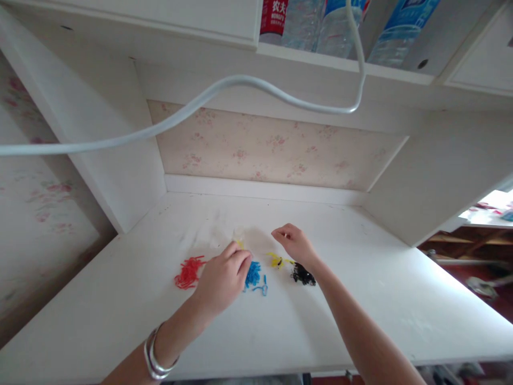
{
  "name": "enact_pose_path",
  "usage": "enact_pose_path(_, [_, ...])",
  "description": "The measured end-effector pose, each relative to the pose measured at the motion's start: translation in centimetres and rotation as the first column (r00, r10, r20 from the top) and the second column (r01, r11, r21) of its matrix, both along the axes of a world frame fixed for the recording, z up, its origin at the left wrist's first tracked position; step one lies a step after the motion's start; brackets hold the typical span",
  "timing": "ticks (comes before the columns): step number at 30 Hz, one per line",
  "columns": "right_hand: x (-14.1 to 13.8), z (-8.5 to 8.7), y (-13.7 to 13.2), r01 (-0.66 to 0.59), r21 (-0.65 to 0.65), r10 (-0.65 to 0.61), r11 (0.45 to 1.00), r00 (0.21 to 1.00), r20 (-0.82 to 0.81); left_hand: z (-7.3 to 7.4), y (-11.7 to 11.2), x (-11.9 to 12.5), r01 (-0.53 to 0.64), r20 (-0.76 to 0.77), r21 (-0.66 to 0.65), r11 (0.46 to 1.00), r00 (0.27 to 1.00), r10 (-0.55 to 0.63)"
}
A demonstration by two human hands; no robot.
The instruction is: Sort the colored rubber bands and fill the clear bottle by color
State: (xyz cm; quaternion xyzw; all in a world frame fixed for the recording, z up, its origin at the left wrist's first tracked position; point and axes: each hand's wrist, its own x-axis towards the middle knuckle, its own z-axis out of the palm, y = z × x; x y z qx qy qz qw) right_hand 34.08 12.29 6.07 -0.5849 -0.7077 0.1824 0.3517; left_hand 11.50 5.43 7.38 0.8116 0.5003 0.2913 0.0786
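Observation:
Small piles of thin elastic bands lie in a row on the white desk (360,299): a red pile (188,271), a blue pile (254,276), a yellow pile (276,260) and a black pile (303,275). My left hand (223,278) rests knuckles up between the red and blue piles, fingers curled down onto the desk by a yellow band at its fingertips. My right hand (295,245) hovers just above the yellow and black piles, fingers bent in a loose pinch. What either hand holds is too small to make out.
A white cable (256,84) hangs across the view above the desk. Water bottles (320,24) stand on the shelf overhead. White side panels (120,160) close in the desk left and right, with floral wallpaper (272,147) at the back. A silver bracelet (154,359) circles my left wrist.

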Motion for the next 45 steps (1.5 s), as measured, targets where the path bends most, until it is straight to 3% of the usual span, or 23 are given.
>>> enact_pose_path(4, [3.3, -2.0, -2.0, -0.063, -0.092, 0.086, 0.994, 0.957, 0.276, -2.0, 0.5, 3.2, 0.063, -0.213, -0.166, 0.984, 0.972, -0.099])
enact_pose_path(9, [3.7, -3.3, -2.5, -0.100, -0.137, 0.156, 0.985, 0.857, 0.490, -4.1, 2.5, 6.6, 0.075, -0.329, -0.226, 0.971, 0.933, -0.149])
enact_pose_path(13, [3.2, -3.3, -2.2, -0.132, -0.144, 0.190, 0.981, 0.822, 0.537, -5.0, 3.6, 7.9, 0.077, -0.379, -0.174, 0.982, 0.915, -0.139])
enact_pose_path(19, [3.7, -3.5, -2.3, -0.126, -0.121, 0.168, 0.985, 0.872, 0.461, -5.1, 3.9, 8.3, 0.081, -0.399, -0.185, 0.979, 0.905, -0.151])
enact_pose_path(26, [4.7, -3.9, -2.5, -0.099, -0.067, 0.116, 0.993, 0.935, 0.335, -3.9, 3.3, 7.7, 0.047, -0.359, -0.156, 0.987, 0.928, -0.101])
enact_pose_path(35, [5.2, -4.2, -2.8, -0.093, -0.085, 0.112, 0.992, 0.962, 0.249, -0.9, 2.4, 6.0, 0.005, -0.258, -0.111, 0.994, 0.966, -0.034])
enact_pose_path(41, [6.2, -4.1, -3.3, -0.129, -0.064, 0.136, 0.990, 0.984, 0.118, 2.5, 2.0, 2.4, -0.011, -0.078, 0.051, 0.999, 0.997, 0.015])
enact_pose_path(45, [7.1, -4.2, -4.0, -0.076, -0.059, 0.079, 0.995, 0.996, 0.048, 4.4, 3.0, -0.5, -0.108, 0.002, 0.164, 0.981, 0.994, 0.109])
